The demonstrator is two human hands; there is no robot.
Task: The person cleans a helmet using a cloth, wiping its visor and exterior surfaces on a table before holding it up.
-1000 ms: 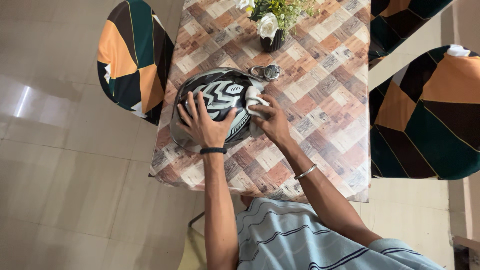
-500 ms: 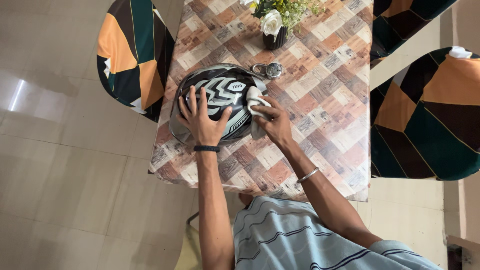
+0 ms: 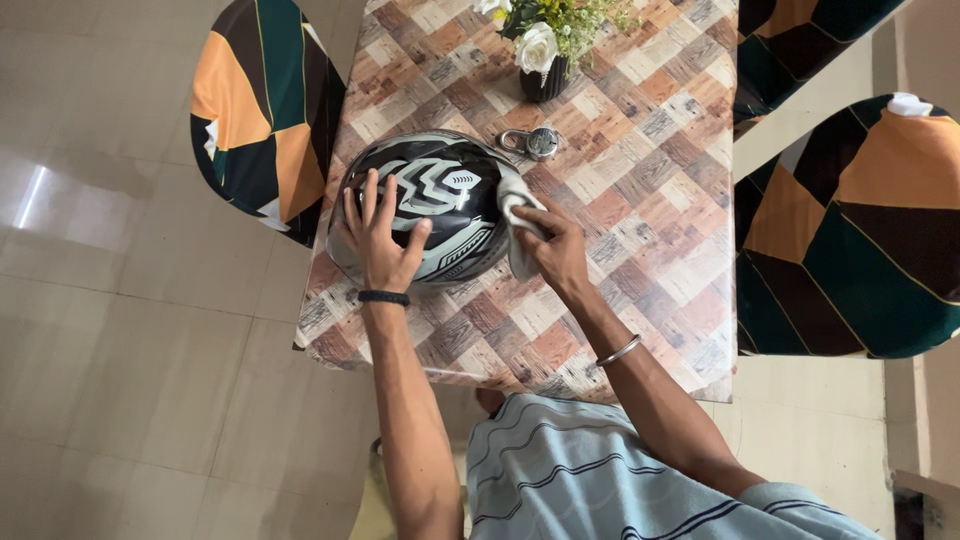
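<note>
Helmet [image 3: 440, 200], black w/ white-grey zigzag graphics, sits on the table [image 3: 640, 170] toward its left edge, dome up, visor edge facing the left side. Left hand [image 3: 378, 235] lies flat on the near-left part of the shell, fingers spread wide, thumb out to the right; palm down, gripping nothing, just pressing on the helmet. Black band on that wrist. Right hand [image 3: 558, 250] is closed around a bunched white cloth [image 3: 518, 215], fingers curled over it, cloth pushed against the helmet's right side & hanging down a bit toward the tabletop. Thin metal bangle further up the right forearm.

Just beyond the helmet, apart from it, a metal padlock [image 3: 538, 142] lies on the table w/ shackle pointing left. Further back, a dark vase [image 3: 545, 82] w/ white roses & greenery. Table surface is a brown/beige wood-block pattern.

Chairs in geometric covers (orange, green, black, brown): one at the left [image 3: 262, 110], touching or just beside the table edge, cannot tell which; one at the right [image 3: 850, 230]; part of another at top right. Person wears a light striped shirt [image 3: 600, 480]. Floor is pale glossy tile.
</note>
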